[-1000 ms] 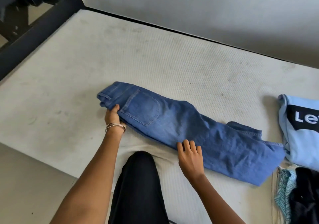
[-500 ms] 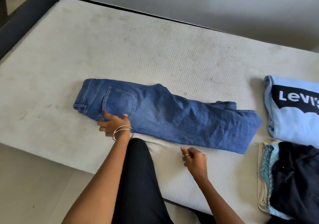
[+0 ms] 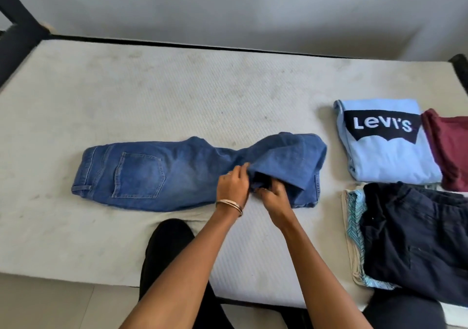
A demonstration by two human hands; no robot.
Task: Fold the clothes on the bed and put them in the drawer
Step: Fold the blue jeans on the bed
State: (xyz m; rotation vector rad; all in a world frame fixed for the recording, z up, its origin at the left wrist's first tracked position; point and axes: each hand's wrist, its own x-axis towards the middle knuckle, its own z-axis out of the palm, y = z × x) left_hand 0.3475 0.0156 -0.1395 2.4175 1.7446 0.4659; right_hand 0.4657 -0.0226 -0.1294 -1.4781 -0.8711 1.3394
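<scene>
Grey wall runs behind the bed, whose pale mattress fills most of your view, with a dark frame at its far left corner and along the back edge. Your jeans lie lengthwise across the middle of the mattress, waistband at the left, back pocket up, their near edge close to the mattress's front edge where your dark-clad knee presses in. The leg end on the right is lifted and doubled back toward the middle, its hem edge hanging open.

Your left hand, bangles on the wrist, pinches the fabric at the fold, fingers curled into the denim. Your right hand sits just beside it, its grip clenched on the underside of the raised leg end; the fingertips are hidden inside the cloth.

Left of the jeans and beyond them toward the wall you have wide bare mattress. On the right the room is tighter: a folded blue shirt lies near the raised leg end without touching it, a maroon garment lies against the shirt's right side, and a stack topped by dark clothes sits at the near right, reaching the front edge.
</scene>
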